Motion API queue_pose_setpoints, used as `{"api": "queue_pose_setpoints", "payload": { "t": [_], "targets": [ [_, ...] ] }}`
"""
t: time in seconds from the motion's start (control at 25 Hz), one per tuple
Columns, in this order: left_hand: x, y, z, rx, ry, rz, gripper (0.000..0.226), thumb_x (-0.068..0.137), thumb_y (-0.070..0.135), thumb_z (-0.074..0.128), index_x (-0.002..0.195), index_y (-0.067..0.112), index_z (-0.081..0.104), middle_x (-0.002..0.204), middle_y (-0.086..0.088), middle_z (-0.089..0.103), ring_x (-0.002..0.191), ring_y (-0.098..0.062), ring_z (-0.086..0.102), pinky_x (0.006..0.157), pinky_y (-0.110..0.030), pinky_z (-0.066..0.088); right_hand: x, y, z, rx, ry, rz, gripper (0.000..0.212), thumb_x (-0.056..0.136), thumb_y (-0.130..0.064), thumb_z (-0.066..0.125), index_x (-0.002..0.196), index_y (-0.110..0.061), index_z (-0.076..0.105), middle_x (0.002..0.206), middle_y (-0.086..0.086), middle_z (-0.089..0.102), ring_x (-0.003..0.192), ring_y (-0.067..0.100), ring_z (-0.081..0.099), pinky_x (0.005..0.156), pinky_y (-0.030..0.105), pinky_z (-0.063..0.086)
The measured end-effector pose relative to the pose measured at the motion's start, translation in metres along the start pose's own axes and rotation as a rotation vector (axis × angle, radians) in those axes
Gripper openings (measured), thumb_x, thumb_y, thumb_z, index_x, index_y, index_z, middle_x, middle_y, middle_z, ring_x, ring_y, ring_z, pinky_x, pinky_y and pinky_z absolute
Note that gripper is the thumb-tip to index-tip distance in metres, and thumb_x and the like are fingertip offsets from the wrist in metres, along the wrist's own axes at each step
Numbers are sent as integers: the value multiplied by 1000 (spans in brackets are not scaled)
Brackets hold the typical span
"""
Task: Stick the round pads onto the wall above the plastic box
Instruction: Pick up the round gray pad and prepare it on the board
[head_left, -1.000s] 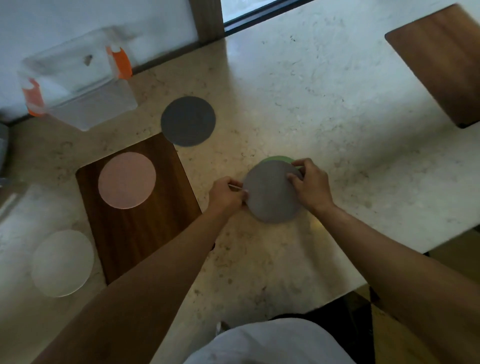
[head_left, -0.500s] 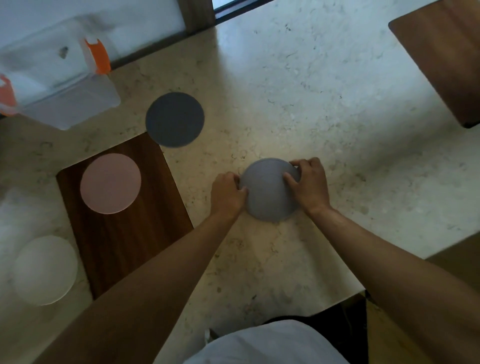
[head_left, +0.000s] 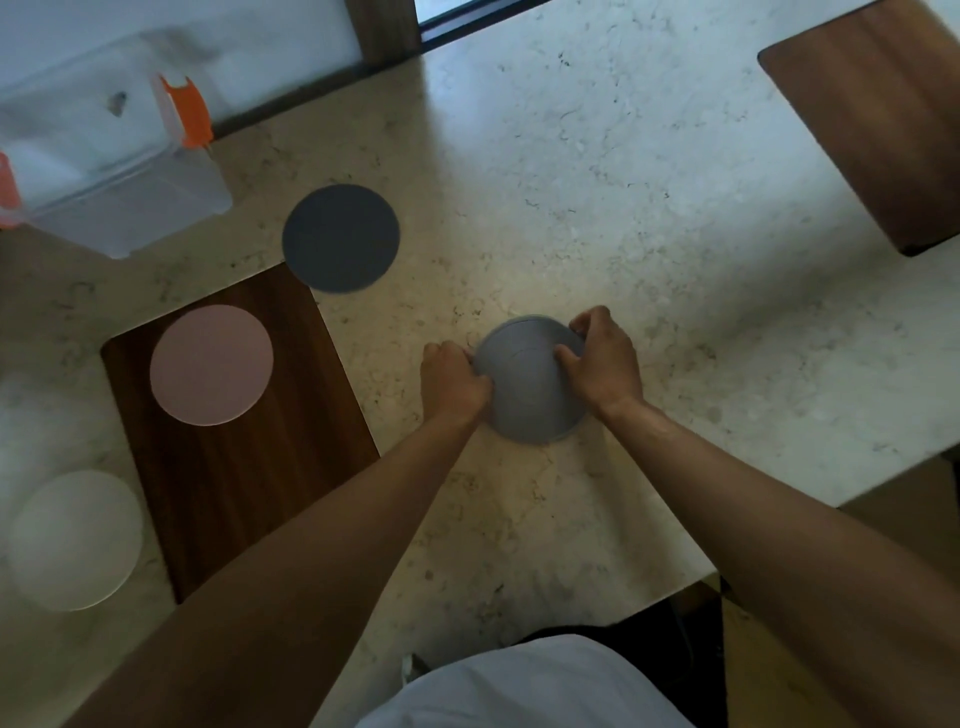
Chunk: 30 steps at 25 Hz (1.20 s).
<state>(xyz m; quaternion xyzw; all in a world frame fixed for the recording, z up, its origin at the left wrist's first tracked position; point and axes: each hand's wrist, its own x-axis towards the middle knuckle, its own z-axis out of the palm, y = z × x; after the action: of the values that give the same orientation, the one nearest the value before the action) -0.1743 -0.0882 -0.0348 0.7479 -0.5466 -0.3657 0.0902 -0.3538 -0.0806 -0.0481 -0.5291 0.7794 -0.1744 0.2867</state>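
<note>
the grey round pad (head_left: 530, 387) lies flat on the marble table (head_left: 623, 208), well to the right of the wooden board (head_left: 244, 467) and nearer the person's body than the plastic box (head_left: 114, 171). the left hand (head_left: 452, 382) is curled closed against the pad's left edge, and the right hand (head_left: 605, 364) pinches its upper right rim between thumb and fingers (head_left: 584, 325). a thin arc shows on the pad's face, so there may be a backing layer or a second pad beneath (i cannot tell which). the step in hand looks like separating or peeling at the rim. to do it well, the left hand should pin the pad firmly while the right lifts only the very edge, slowly and low, so the pad does not crease or fold onto itself. three more pads wait: a dark one (head_left: 341, 238) just beyond the board's far corner, a pink one (head_left: 211, 365) on the board, a pale one (head_left: 75, 540) left of the board. the wall (head_left: 156, 21) rises behind the box, and none is stuck there yet.
</note>
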Motion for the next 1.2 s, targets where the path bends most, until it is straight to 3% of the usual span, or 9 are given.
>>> {"api": "queue_pose_setpoints", "payload": {
  "t": [0.2,0.32,0.4,0.48,0.64,0.88,1.0,1.2],
  "targets": [
    [-3,-8,-12,-132,-57,-97,31,75,2,65,102,12,52,92,-4,59,82,-21,58,68,-32,50,-5,-5,0,88,-57,45,30,86,-25,70,110,-17,54,105,5,68,83,14,58,72,29,48],
    [-2,-27,-31,-185,-28,-163,27,78,7,69,102,14,60,97,-3,63,85,-19,59,69,-31,49,-6,-28,9,99,-120,13,30,86,-27,71,111,-19,57,107,5,69,83,13,58,72,28,48],
    [-1,-48,-49,-257,29,-210,12,79,10,72,84,18,65,92,-3,69,84,-19,63,74,-34,56,-5,-54,20,87,-159,-41,29,86,-26,72,110,-20,57,108,5,69,85,15,60,73,28,49],
    [-3,-75,-70,-342,64,-257,13,81,12,72,73,22,67,89,-3,71,85,-21,68,81,-41,60,-6,-83,33,68,-191,-95,25,86,-24,71,108,-21,59,106,6,69,87,16,60,72,27,47],
    [-1,-124,-113,-419,119,-353,8,81,12,73,88,15,70,97,-7,71,90,-26,67,80,-47,61,-8,-143,64,53,-252,-237,13,89,-20,66,102,-18,62,95,3,68,82,15,61,61,16,39],
    [16,-184,-180,-382,306,-333,11,86,9,66,79,17,65,86,-5,70,77,-18,64,67,-30,52,-8,-236,120,39,-258,-310,12,87,-23,70,96,-18,64,83,-8,61,69,4,53,52,7,30],
    [32,-208,-209,-351,376,-323,3,81,12,69,83,11,71,82,-3,67,78,-19,61,72,-30,48,-2,-269,147,31,-317,-359,12,86,-25,69,91,-21,59,84,-9,60,69,1,53,53,11,32],
    [61,-242,-244,-347,450,-373,15,77,6,69,89,13,74,84,-3,67,80,-20,61,75,-29,51,13,-313,192,17,-363,-393,18,83,-28,71,95,-18,62,80,-11,58,68,-2,52,53,13,35]
  ]
}}
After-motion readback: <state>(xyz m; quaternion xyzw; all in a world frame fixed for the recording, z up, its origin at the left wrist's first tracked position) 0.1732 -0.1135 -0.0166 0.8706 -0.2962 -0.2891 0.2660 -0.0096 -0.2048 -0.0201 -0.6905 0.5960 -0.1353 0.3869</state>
